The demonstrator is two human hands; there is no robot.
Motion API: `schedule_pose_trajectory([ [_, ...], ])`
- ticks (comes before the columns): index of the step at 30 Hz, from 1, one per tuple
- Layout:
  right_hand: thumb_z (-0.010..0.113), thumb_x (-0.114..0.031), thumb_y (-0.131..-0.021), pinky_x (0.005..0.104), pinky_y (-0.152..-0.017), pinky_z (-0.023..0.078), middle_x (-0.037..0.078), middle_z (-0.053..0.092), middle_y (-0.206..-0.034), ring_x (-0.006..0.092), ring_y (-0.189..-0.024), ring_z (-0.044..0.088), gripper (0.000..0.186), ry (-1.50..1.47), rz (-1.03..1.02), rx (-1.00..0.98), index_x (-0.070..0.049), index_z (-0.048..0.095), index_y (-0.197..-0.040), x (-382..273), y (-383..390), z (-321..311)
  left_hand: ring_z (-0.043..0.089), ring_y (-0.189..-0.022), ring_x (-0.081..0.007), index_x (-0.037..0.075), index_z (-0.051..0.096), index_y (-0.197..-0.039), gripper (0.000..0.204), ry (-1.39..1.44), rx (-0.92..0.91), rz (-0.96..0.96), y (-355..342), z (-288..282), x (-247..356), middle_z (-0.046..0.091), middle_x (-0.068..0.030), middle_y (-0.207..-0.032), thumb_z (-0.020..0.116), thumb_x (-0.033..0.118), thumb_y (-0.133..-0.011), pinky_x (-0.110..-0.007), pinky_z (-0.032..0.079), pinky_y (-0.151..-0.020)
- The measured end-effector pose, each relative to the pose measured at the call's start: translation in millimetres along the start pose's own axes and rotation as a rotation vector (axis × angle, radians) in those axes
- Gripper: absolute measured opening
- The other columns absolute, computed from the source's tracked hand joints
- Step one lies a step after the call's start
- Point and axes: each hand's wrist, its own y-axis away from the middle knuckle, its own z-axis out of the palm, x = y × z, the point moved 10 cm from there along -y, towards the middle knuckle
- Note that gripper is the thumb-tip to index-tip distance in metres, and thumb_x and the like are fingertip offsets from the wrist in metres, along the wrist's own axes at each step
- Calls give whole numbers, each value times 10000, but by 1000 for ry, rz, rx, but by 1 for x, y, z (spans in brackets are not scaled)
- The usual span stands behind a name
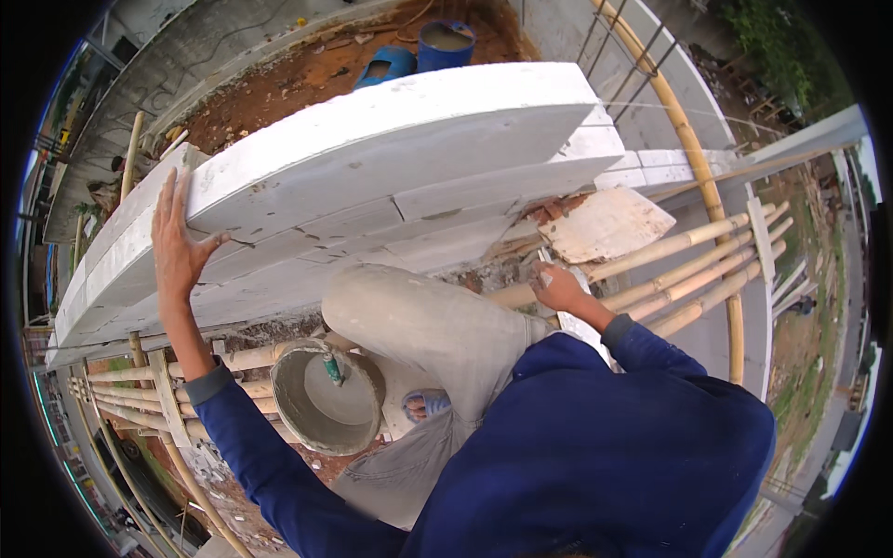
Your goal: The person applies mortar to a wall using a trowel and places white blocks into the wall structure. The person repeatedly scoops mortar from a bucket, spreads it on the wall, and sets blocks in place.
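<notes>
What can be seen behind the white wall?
Behind the wall are two blue containers on reddish soil. The ground just behind the wall cannot be seen, because the wall covers it.

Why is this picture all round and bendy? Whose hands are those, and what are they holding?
There's no robot here, just a person using two bare hands. One wide, bulgy camera on the person's head looks down, so straight things look curved. The blue sleeves are on the person's own arms.

The left hand is spread against the edge of a wall of pale blocks. The right hand looks curled around something, but I can't tell what.

Near the foot of the wall is a grey-smeared bucket with something green inside. Bamboo poles lie side by side on the right.
</notes>
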Motion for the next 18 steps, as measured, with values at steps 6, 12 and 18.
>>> schedule_pose_trajectory([
  [6,725,-247,-941,574,-835,570,234,630,-1211,462,-1036,688,393,186,426,-41,-67,545,-1242,103,91,17,460,-1495,-354,209,449,-1639,1133,-89,-16,-10,-13,22,-34,490,-82,-1654,971,233,-633,-511,392,-1255],
  [12,609,-466,-1023,583,-1093,427,264,478,-1487,468,-1356,479,693,305,347,16,-55,441,-1556,129,164,67,442,-1506,-356,208,427,-1651,1140,-111,-81,-47,-4,31,-59,484,-67,-1659,968,263,-649,-499,386,-1263],
  [18,619,-517,-970,591,-1151,393,277,398,-1572,495,-1443,411,900,314,331,-132,-134,263,-1702,157,177,97,410,-1524,-342,169,413,-1655,1182,-107,-15,-28,-11,26,-51,447,-55,-1686,955,141,-606,-483,363,-1286],
])
